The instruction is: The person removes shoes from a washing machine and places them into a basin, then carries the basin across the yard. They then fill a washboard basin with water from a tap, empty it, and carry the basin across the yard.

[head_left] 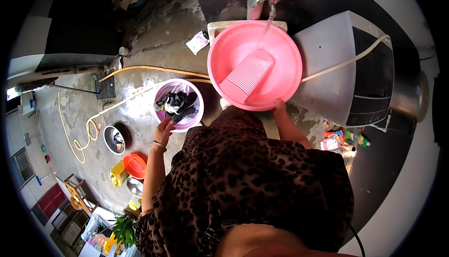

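Water runs from a tap (272,11) into a large pink basin (292,69), where a pink washboard (248,75) leans inside. My right hand (279,107) grips the near right rim of that basin. At the left, a lilac basin (200,116) holds wet dark and white clothes (172,101). My left hand (165,129), with a bracelet at its wrist, is over the near edge of the lilac basin. Its fingers are closed on the end of a dark cloth (177,118); the exact kind of garment cannot be made out.
A washing machine (327,65) stands at the right, with packets and bottles (333,141) near it. A yellow hose (126,99) crosses the wet floor. Further left are a metal bowl (106,140) with cloth, an orange basin (135,165) and a yellow container (118,174).
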Demonstrator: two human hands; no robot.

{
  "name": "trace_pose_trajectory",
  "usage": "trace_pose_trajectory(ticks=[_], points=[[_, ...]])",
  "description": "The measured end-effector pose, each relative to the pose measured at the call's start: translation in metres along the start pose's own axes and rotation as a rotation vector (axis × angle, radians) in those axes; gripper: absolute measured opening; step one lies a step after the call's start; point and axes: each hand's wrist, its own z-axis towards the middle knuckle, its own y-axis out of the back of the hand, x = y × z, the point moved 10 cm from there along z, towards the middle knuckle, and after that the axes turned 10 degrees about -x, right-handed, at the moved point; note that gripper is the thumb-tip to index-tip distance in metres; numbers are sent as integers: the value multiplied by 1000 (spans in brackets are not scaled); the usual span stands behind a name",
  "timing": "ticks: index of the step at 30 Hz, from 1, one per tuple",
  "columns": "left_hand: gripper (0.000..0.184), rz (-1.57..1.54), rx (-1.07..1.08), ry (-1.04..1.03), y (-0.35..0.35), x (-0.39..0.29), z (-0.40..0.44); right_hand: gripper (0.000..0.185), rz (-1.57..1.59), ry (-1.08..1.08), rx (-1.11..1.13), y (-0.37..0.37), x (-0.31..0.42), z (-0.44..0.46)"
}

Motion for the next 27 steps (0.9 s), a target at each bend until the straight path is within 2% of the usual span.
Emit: trace_pose_trajectory(ticks=[4,7,10,11,13,14,16,19,20,23,25,27], points=[[45,2,-32,12,10,8,-12,22,44,-89,141,6,-6,21],[42,-28,-50,49,17,26,-16,21,131,-46,208,0,5,20],[41,-70,-71,77,23,41,-20,22,-28,76,305,-10,28,19],[42,-70,-73,43,25,46,-19,24,-42,-17,248,-11,20,28],[41,-114,-122,-10,28,34,-27,25,-30,-34,239,-7,19,38],[41,-134,-139,-19,29,34,-29,28,-52,-89,166,-7,22,31],[41,-131,-168,1,33,39,-35,35,1,-52,219,-14,32,17],[41,-148,-188,19,43,54,-42,47,67,-4,430,-32,38,11],[40,-154,-192,17,48,59,-44,49,-59,178,408,-24,44,14],[40,-190,-257,28,66,77,-53,51,209,-98,688,-32,39,7],[39,-193,-282,-29,77,111,-46,50,84,24,532,-23,63,-3],[38,-188,-326,-5,88,157,-40,51,-157,183,270,-4,89,-21]])
